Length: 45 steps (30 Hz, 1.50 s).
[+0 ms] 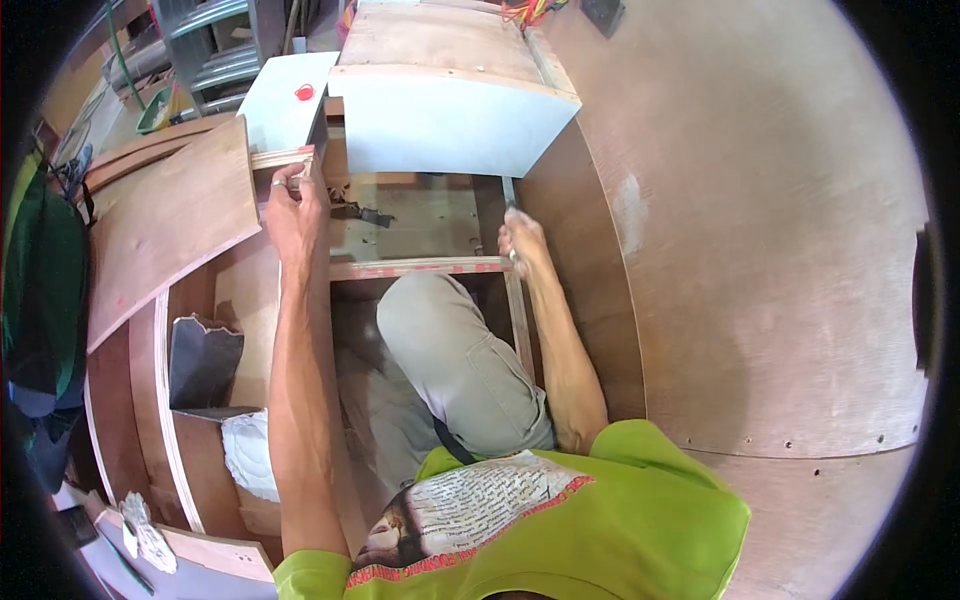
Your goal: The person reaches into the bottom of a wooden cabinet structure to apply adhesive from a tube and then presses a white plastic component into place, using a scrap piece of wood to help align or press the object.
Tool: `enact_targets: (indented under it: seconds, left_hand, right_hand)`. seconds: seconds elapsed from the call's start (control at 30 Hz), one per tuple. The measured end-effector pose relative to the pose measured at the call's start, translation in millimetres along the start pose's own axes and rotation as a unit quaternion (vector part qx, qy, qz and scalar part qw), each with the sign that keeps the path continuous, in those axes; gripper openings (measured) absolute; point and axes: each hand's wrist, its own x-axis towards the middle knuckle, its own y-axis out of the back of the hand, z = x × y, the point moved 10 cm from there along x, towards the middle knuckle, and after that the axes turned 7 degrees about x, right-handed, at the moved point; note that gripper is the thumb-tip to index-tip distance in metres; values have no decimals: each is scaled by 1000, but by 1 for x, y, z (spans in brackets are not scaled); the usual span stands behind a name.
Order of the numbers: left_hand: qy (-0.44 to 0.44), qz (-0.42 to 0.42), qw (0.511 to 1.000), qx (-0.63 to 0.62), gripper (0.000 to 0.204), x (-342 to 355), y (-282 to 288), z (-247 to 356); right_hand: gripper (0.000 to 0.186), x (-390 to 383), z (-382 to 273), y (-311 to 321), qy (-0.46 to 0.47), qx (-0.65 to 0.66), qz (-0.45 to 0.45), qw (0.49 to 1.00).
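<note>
My left hand [297, 205] is closed on the top edge of an upright plywood panel [330, 420], beside a pale board end with a red mark [285, 158]. My right hand [522, 240] grips a narrow metal tool [509, 190], whose far end meets the underside of a white-faced wooden box [450, 120]. Below my hands a wooden crossbar [425, 267] spans the cabinet frame. My bent grey-trousered knee [430, 330] is inside the compartment.
A large curved plywood wall [770, 250] bounds the right side. At left are a loose plywood sheet [170, 240], compartments with a dark scrap [200, 365] and white crumpled material [250, 455], and green fabric [40, 280]. A metal ladder [215, 50] stands behind a white board [275, 100].
</note>
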Motion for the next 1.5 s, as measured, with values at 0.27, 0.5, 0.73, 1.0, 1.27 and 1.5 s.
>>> enact_targets:
  seconds: [0.27,0.5,0.73,1.0,1.27,1.5]
  left_hand:
    - [-7,-4,1000,-3,27,-3,6,8]
    - [-14,-7,1000,-13,27,-4,-10,23]
    - [15,-12,1000,-5,28,-3,-6,13]
    - [0,-3,1000,-21,27,-4,5,8]
    - [11,-32,999,-26,29,-4,-5,9]
    - [1,-29,998,-53,28,-4,-10,16]
  right_hand:
    - [15,-9,8,-17,-6,-21,11,1000]
    - [11,54,-11,-20,1,-9,-14,1000]
    - [7,25,2,-13,-16,3,-37,999]
    - [6,-1,19,-21,-39,11,-25,999]
    - [9,16,18,-46,-20,8,-43,999]
    - [15,42,13,-73,4,-22,-67,998]
